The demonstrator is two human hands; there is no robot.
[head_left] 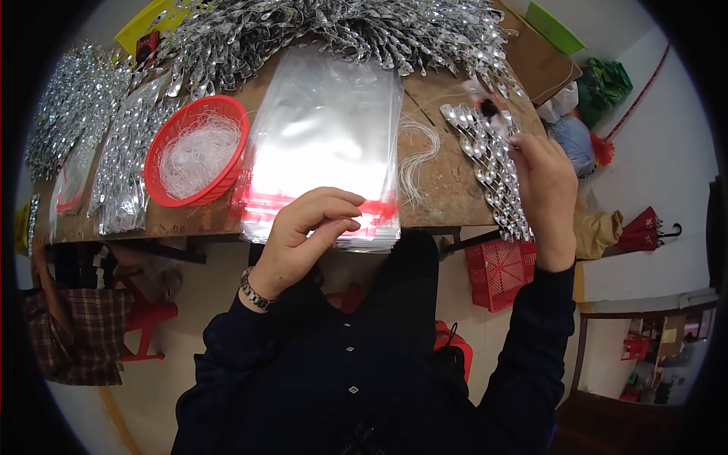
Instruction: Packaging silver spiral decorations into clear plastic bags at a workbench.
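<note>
- Right hand, mine: thumb and fingers drawn together at the upper part of the silver bundle; I cannot tell whether they pinch it or only touch.
- Left hand, mine: loosely curled, nothing visible between thumb and fingers, over the near end of the clear bags.
- Silver bundle: just left of my right hand; shiny, faceted pieces in close rows, long and narrow.
- Small tab: beyond my right fingertips; clear with dark and orange patches, blurred.
- Clear bags: flat, glossy stack, red band across the end beneath my left hand.
- White threads: loose coil between my two hands, farther out.
- Red basket: left of and beyond my left hand, filled with pale thread.
- Table: brown, scuffed, beneath both hands.
- Silver heap: across the table's far side, beyond both hands.
- Red crate: below my right hand, on the pale floor.
- Umbrella: dark red, right of my right hand, near the white wall.
- Markings: any lettering on the red band or tab is too glared or blurred to read.
</note>
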